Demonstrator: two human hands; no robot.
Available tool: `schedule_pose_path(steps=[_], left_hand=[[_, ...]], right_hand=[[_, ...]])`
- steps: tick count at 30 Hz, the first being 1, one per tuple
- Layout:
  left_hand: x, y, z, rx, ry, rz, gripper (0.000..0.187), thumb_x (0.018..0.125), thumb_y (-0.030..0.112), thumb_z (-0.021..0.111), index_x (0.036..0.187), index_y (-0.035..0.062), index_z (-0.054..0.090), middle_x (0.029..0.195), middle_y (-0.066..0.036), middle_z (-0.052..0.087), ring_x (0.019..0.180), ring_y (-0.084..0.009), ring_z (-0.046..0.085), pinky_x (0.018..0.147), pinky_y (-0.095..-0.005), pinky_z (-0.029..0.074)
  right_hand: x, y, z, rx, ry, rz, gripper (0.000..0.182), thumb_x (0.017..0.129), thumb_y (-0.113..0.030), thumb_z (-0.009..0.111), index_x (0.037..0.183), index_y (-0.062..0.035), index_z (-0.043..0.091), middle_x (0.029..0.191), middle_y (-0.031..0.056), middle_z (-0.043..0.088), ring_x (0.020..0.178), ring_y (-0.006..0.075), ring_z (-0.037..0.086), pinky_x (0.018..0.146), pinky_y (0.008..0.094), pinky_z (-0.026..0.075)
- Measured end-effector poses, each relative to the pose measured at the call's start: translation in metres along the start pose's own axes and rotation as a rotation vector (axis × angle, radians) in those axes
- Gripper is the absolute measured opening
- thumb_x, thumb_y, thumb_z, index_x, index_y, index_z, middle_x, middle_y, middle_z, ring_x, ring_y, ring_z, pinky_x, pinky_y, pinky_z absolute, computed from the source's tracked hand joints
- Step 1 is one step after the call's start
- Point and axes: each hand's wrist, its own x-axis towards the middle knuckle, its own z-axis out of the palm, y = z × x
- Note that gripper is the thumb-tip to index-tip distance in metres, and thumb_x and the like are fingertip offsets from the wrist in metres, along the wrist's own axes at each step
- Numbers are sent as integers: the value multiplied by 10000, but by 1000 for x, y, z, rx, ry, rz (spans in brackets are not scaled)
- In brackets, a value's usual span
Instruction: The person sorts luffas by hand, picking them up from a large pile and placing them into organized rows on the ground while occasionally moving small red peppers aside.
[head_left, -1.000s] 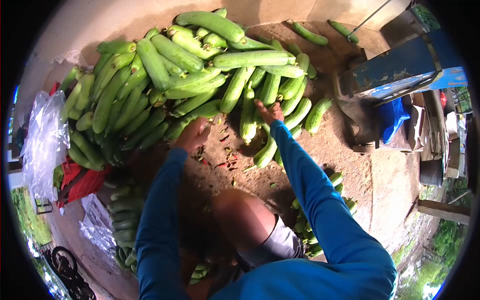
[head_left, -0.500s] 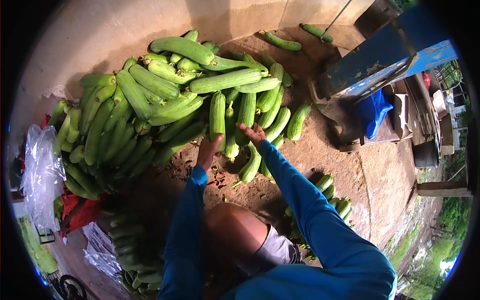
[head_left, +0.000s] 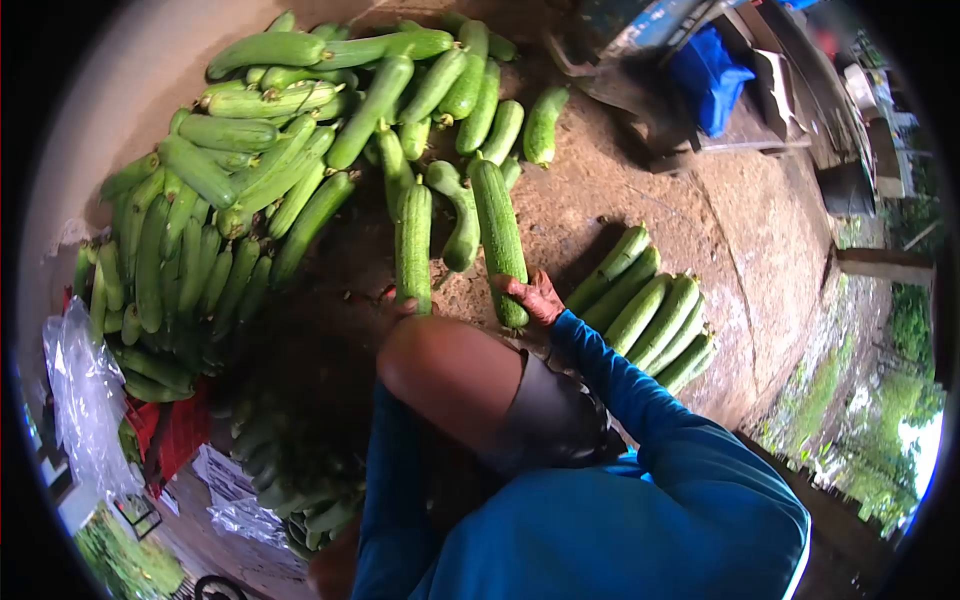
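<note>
Now, left hand point(head_left: 405, 307): touches one gourd point(head_left: 413, 250); knee point(head_left: 432, 352) hides its grip.
Right hand point(head_left: 538, 297): grips another gourd point(head_left: 498, 235) near its low end.
Both gourds: at the heap's point(head_left: 235, 170) near side, side by side, apart.

On my feed, the body wears a plain blue shirt point(head_left: 600, 530), which I take as my landmark. From its shoulders I trace two long sleeves in the same blue, covering the arms down toward the wrists. The right sleeve point(head_left: 632, 385) looks bright and finely creased along the forearm; the left sleeve point(head_left: 395, 480) looks darker to me, in shadow. Just beyond the shirt's front I see grey shorts point(head_left: 545, 415), shading to near black in places, and past their hem a rounded, bare knee point(head_left: 435, 355). Beyond the right cuff I make out a bare right hand point(head_left: 540, 298); the left hand point(head_left: 405, 308) is mostly hidden.
</note>
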Motion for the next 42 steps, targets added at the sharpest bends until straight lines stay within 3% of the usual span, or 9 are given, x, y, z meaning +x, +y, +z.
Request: schedule_pose_path(steps=[7,15,19,21,25,27,30,33,42], left_hand=[[14,-27,31,300,-299,82,497,873,315,582,1267,40,453,1107,-148,531,961,-257,533,821,-396,432],[90,-81,96,661,-816,694,555,892,333,578,1339,47,416,1259,-177,482,1135,-283,498,961,-427,396],[126,-94,115,695,-1062,947,539,949,227,521,1420,58,321,1435,-189,329,1318,-273,374,1077,-401,316],[107,-91,125,124,-932,-83,560,966,206,498,1450,53,261,1445,-186,330,1339,-267,354,1077,-359,313],[137,-155,93,499,-783,216,530,981,219,463,1441,31,281,1426,-205,354,1297,-271,411,1048,-331,346],[139,-170,90,708,-574,465,457,970,272,474,1357,34,423,1277,-227,507,1148,-338,536,985,-388,412],[129,-161,92,820,-527,325,442,919,247,559,1308,49,489,1257,-213,527,1082,-345,578,927,-397,460],[133,-154,72,974,-609,501,424,849,219,638,1233,62,553,1182,-191,581,1060,-342,592,898,-388,483],[97,47,-44,864,475,705,185,830,154,561,957,29,609,938,-179,625,822,-322,602,730,-405,484]], right_hand=[[-103,-18,-28,-36,450,-42,644,800,-535,659,1113,20,568,962,61,618,865,133,584,769,304,494],[-102,24,-70,-103,704,92,568,900,-427,592,1230,33,544,1083,101,642,962,187,615,832,315,501],[-54,83,-108,-56,751,146,744,740,-556,700,1214,-1,558,1059,205,639,880,257,649,796,352,521],[-49,73,-101,-2,712,242,882,671,-622,731,1259,2,524,1087,232,625,878,256,651,781,345,539],[-60,-2,-84,-1466,88,-34,769,822,-487,636,1301,83,442,1201,225,583,1037,203,621,902,309,482],[-50,-66,-59,-624,482,850,865,732,-673,628,1164,74,571,929,205,675,744,206,683,676,322,553],[-41,-29,-92,-539,476,739,760,721,-712,612,658,44,661,568,132,625,444,188,613,448,304,538],[-38,-42,-88,-478,555,821,702,709,-661,674,616,34,654,530,116,609,436,200,607,417,318,528],[-27,-38,-114,-1026,390,739,627,808,-590,597,565,-11,606,507,104,588,439,186,602,403,346,500]])
